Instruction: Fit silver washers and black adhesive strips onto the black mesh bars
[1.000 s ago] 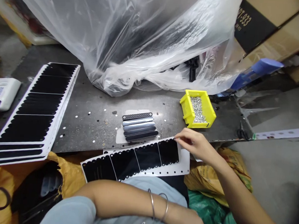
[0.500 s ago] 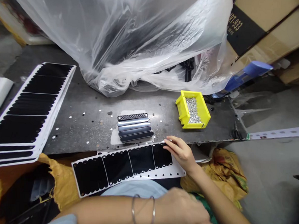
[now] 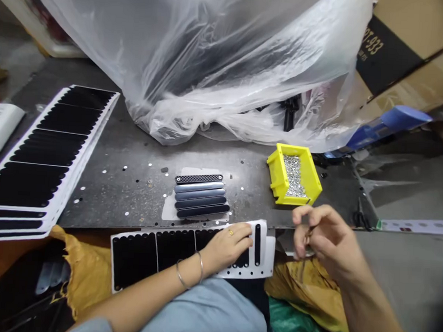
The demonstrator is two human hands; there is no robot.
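Note:
My left hand [image 3: 229, 248], with a ring and bracelets on it, lies across the right part of a white backing sheet with black scalloped stickers [image 3: 133, 260]. Its fingers rest on the sheet, slightly bent. A single black strip [image 3: 258, 244] sits on the sheet just right of the fingertips. Off the sheet's right end, my right hand [image 3: 325, 238] is raised with its fingers curled round a thin metal tool [image 3: 302, 269], blurred and partly hidden. On the bench behind the sheet lies a row of dark, rounded bars [image 3: 200, 204], the farthest one with a mesh-patterned face.
A yellow bin [image 3: 313, 183] of small silvery parts stands beyond my right hand. More sticker sheets [image 3: 63, 177] lie at left, near a white box [image 3: 1, 124]. Clear plastic [image 3: 211, 76] drapes over the back. Scissors [image 3: 360, 215] lie near the bench's right end.
My left hand has moved from the lower right up onto the sheet. My right hand has left the sheet's upper edge, moved right and now holds the thin tool. The view has shifted slightly.

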